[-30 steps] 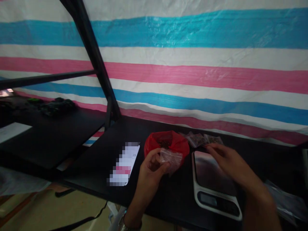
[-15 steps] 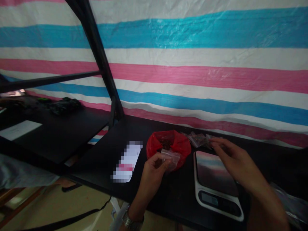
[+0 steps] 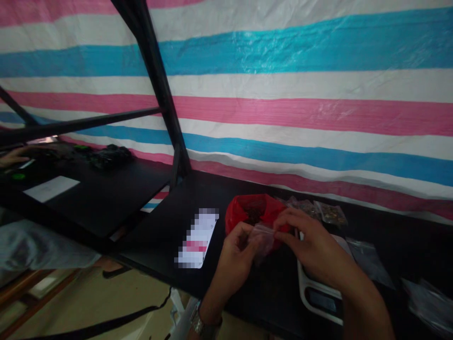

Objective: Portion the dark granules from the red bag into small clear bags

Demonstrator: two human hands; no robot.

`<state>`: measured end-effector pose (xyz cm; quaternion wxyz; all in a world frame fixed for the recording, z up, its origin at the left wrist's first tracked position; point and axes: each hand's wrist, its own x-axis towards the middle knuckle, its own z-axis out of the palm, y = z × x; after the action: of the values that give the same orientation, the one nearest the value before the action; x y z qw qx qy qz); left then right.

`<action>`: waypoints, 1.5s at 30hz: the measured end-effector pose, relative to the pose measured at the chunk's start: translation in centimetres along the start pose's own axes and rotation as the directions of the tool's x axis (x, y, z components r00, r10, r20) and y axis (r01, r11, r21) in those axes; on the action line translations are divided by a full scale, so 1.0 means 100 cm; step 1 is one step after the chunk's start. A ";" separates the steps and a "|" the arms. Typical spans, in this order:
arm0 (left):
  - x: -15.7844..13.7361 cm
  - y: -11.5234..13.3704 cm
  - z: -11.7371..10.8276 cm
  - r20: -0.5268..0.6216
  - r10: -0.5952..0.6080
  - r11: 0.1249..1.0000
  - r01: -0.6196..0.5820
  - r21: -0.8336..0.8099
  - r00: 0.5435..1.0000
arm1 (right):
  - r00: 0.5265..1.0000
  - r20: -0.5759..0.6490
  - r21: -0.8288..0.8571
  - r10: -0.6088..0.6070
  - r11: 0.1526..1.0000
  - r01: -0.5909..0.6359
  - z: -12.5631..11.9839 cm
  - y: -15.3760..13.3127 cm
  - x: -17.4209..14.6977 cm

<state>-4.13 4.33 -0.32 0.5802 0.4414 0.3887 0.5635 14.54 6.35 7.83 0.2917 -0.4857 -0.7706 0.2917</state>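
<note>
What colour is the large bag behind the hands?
The large bag is red, as the head view shows best.

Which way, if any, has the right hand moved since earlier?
Yes: the right hand has moved left relative to the scale, to the clear bag.

Glossy plastic forms a red bag [image 3: 234, 215] and a clear zip bag [image 3: 264, 239]; the tabletop [image 3: 207, 189] is smooth and matt, a striped sheet [image 3: 300, 52] is shiny, creased plastic, and a watch strap [image 3: 197, 319] gleams metallic.

Head-worn view, forward and down
</note>
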 end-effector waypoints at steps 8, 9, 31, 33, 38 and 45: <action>-0.008 0.020 -0.017 0.399 -0.217 0.970 0.241 -0.012 0.891 | 0.971 0.225 0.017 0.077 0.996 -0.083 0.005 -0.010 -0.006; -0.008 0.021 -0.019 0.411 -0.238 0.967 0.252 0.020 0.880 | 0.965 0.250 0.024 0.080 0.996 -0.089 0.005 -0.012 -0.007; 0.000 0.004 -0.022 -0.044 0.049 0.918 -0.027 0.395 0.998 | 0.881 -0.016 -0.457 0.473 0.780 -0.427 0.055 0.002 0.034; 0.000 0.003 -0.021 -0.055 0.041 0.880 -0.010 0.474 0.998 | 0.907 -0.001 -0.388 0.420 0.836 -0.388 0.057 0.008 0.035; 0.002 -0.001 -0.021 -0.111 0.078 0.767 0.011 0.641 0.991 | 0.937 -0.049 -0.254 0.346 0.903 -0.347 0.071 0.017 0.041; 0.004 -0.003 -0.016 -0.178 0.135 0.776 0.008 0.631 0.975 | 0.901 -0.369 -0.303 0.227 0.887 -0.348 0.070 0.022 0.050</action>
<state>-5.50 4.86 -1.06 0.3355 0.5594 0.5987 0.4648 8.88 10.56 2.46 0.2724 -0.6823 -0.6708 0.1017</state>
